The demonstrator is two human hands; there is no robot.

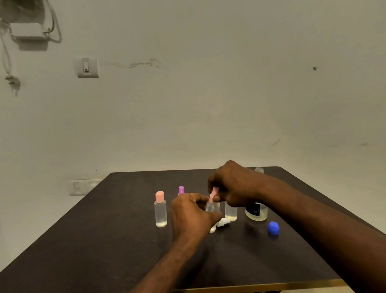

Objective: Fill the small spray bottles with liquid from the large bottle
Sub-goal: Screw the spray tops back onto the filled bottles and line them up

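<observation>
My left hand [191, 215] grips a small clear bottle [212, 208] standing at the middle of the dark table [103, 250]. My right hand [231, 184] pinches a pink cap [212, 195] at that bottle's neck, the cap tilted. Just right of it stands another small clear bottle [231, 213], partly hidden by my right hand. The large bottle [257, 212] with a dark label stands open further right, behind my right wrist. Its blue cap [273, 228] lies on the table in front of it.
A pink-capped small bottle [160, 211] stands at the left, and a purple-topped spray bottle [181, 190] behind my left hand. A white spray head [223, 223] lies by my left thumb. A clear jar [259, 170] stands at the table's far edge.
</observation>
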